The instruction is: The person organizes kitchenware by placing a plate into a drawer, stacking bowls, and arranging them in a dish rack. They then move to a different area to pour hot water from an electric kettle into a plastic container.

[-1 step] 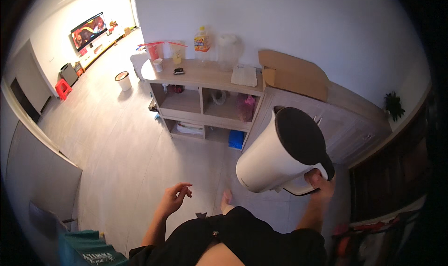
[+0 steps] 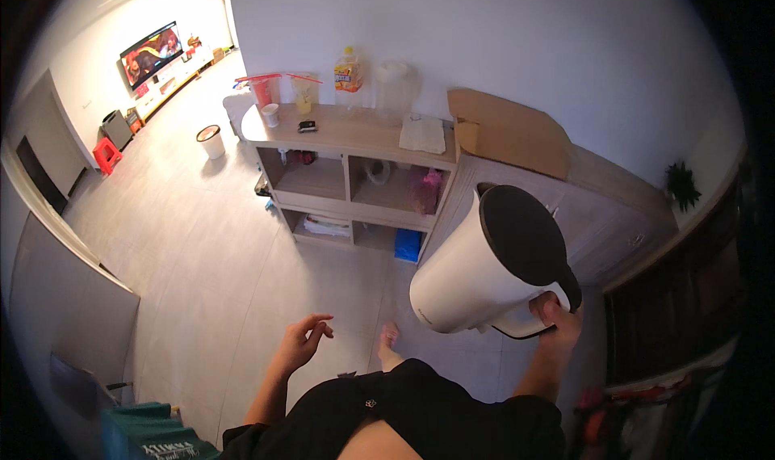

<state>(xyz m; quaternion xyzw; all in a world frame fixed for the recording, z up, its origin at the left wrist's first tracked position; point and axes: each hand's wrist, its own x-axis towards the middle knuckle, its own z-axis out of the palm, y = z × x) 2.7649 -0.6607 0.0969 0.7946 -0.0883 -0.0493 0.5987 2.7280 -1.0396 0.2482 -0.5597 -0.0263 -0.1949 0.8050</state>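
Right hand (image 2: pixel 557 319) grips the white electric kettle (image 2: pixel 484 262) by its handle, tilted; left hand (image 2: pixel 303 340) hangs open, empty, so the kettle may slip or spill

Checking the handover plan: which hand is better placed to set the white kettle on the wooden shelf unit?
Right. The right hand already grips the white kettle by its handle; the left hand hangs empty, farther away.

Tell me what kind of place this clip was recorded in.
Most likely a home living room. A wall-mounted television hangs at the far end, a low wooden shelf unit holds bottles, cups and oddments, and the person stands barefoot on a tiled floor, right hand holding a white electric kettle.
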